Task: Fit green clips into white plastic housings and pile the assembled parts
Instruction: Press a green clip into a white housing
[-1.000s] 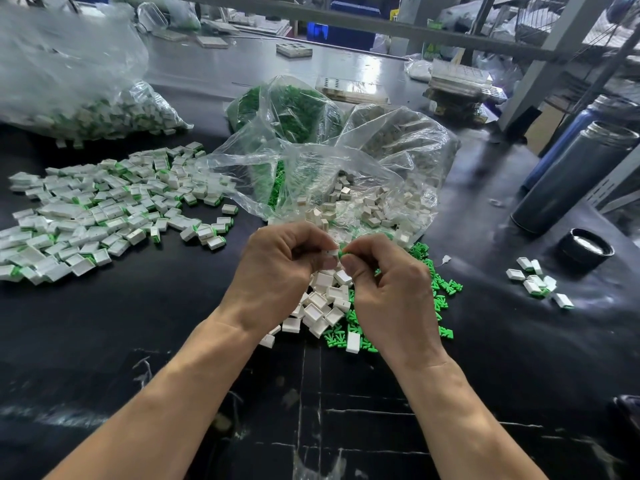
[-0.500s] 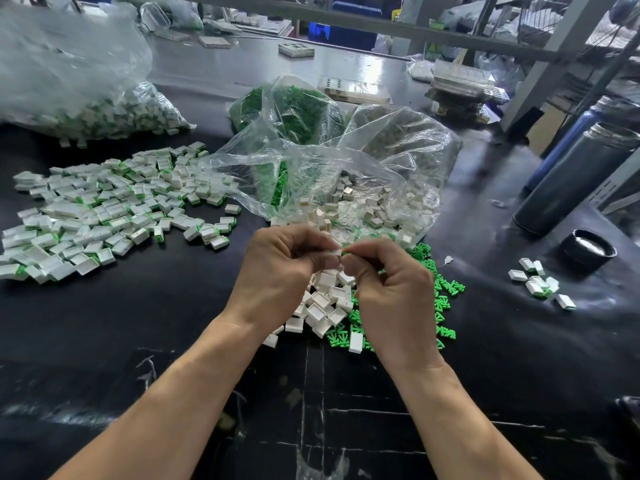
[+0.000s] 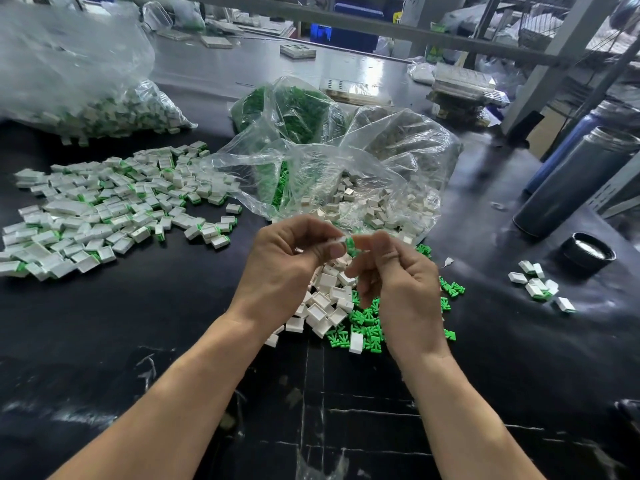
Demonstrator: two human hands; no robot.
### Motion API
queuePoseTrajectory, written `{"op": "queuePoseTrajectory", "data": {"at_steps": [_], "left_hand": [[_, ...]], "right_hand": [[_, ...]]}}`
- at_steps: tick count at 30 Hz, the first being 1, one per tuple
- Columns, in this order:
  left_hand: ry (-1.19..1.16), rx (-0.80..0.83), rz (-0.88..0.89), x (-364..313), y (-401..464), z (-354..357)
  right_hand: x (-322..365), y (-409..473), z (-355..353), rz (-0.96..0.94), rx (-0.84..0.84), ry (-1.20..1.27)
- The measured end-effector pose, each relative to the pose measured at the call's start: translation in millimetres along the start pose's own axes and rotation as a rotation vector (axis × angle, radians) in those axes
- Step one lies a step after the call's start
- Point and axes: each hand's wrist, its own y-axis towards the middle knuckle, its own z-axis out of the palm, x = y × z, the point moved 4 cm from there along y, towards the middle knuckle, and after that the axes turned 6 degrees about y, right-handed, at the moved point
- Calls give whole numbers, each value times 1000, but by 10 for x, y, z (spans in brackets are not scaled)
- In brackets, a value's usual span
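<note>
Two hands meet just above the near heap: your left hand (image 3: 287, 268) pinches a white housing (image 3: 337, 244), your right hand (image 3: 398, 275) pinches a green clip (image 3: 350, 244) against its open end. Push it in crooked and it could jam or slip down among the loose housings (image 3: 325, 306) and loose clips (image 3: 367, 327) below. Left on the black table (image 3: 138, 323) lies the assembled pile (image 3: 104, 209). Farther off sit clear bags (image 3: 329, 168), flasks (image 3: 575, 181) at right, then shelving.
</note>
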Motion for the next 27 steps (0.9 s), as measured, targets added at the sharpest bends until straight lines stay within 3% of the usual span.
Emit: {"op": "queuePoseTrajectory", "data": {"at_steps": [7,11,17,27], "left_hand": [[35,116,-15,7,-32,118],[55,167,1,-3,-50,189],[-61,222,-22,-6,-71,216],[11,180,-39,29,-76,211]], "right_hand": [[-59,-43,140,165,74,-23],[-49,-77,175,196,36,85],[-49,-90,191,193,16,113],[-128,-39,220,61,-82,-15]]}}
